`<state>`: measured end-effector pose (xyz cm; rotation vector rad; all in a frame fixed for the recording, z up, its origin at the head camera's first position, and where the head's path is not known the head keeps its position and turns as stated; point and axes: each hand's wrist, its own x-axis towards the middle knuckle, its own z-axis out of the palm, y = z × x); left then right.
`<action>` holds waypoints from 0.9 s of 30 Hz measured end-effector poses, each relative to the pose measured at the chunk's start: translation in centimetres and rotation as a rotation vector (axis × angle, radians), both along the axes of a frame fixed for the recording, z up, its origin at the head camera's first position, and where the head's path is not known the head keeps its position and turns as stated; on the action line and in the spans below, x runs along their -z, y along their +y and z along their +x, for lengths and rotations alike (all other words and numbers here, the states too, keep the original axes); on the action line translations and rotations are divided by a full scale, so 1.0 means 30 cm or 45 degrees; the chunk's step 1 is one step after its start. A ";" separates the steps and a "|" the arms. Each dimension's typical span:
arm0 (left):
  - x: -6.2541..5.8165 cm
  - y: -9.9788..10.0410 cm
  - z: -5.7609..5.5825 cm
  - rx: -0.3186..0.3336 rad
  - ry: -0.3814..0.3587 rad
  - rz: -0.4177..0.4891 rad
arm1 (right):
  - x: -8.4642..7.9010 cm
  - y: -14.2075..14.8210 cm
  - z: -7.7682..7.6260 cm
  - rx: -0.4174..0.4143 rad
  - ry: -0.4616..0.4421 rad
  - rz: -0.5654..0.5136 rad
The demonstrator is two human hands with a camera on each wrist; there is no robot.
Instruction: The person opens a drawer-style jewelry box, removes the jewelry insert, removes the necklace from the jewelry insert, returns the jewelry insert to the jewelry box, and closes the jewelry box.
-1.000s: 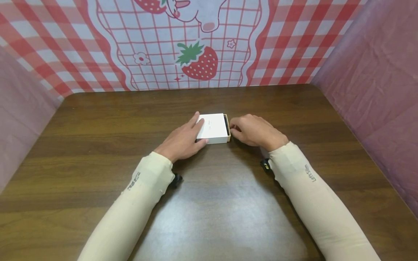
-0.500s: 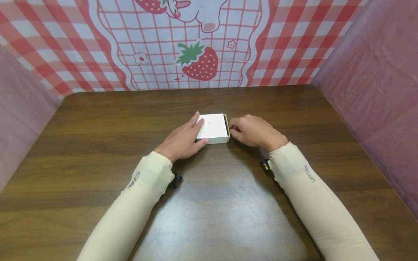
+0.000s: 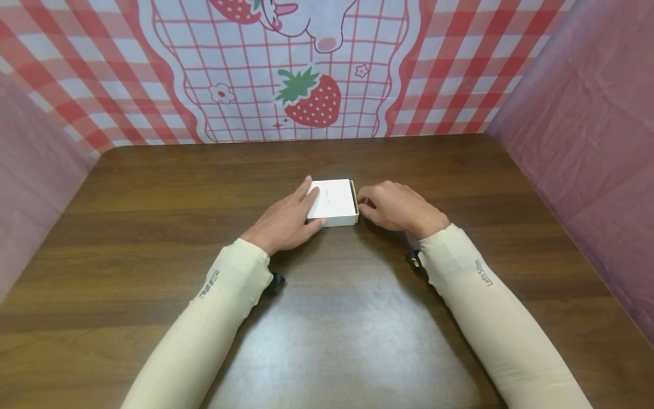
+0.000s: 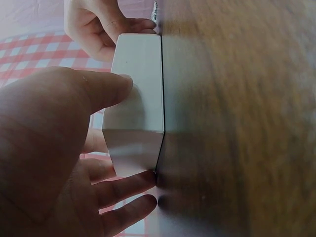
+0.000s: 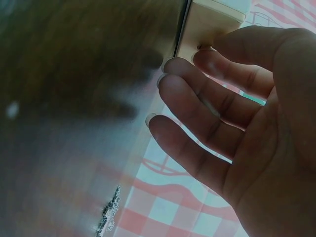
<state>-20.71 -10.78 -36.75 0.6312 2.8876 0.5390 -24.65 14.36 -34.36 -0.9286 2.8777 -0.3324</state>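
A small white drawer box (image 3: 334, 200) lies on the brown table, its sleeve printed with faint lettering on top. From its right end a tan-edged drawer (image 3: 356, 213) sticks out by a sliver, with a dark interior. My left hand (image 3: 286, 221) holds the sleeve from the left, thumb along the near side and fingers across the top and far side. At the drawer's end is my right hand (image 3: 398, 207), fingers bent. In the right wrist view its thumb and index fingertip pinch at a small dark spot on the drawer's tan front (image 5: 205, 27); the other fingers curve loosely beside it.
The wood-grain table (image 3: 327, 341) extends around the box on all sides. Behind it hangs a red-and-white checked cloth (image 3: 449, 68) with strawberries, and pink cloth (image 3: 587, 125) flanks the right side. A dark wrist device (image 3: 415, 259) sits under the right sleeve.
The drawer has slid slightly left into the sleeve, narrowing the dark gap. My right hand has shifted a little left with it; my left hand stays on the box.
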 end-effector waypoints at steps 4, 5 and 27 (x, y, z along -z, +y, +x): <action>0.001 0.000 0.002 -0.003 -0.006 0.000 | 0.001 -0.002 0.003 0.006 -0.007 0.003; 0.001 0.000 0.003 -0.004 -0.006 0.000 | 0.001 -0.002 0.004 0.006 -0.007 0.004; -0.002 0.002 0.002 -0.002 -0.010 0.002 | 0.001 -0.003 0.001 -0.014 0.010 0.004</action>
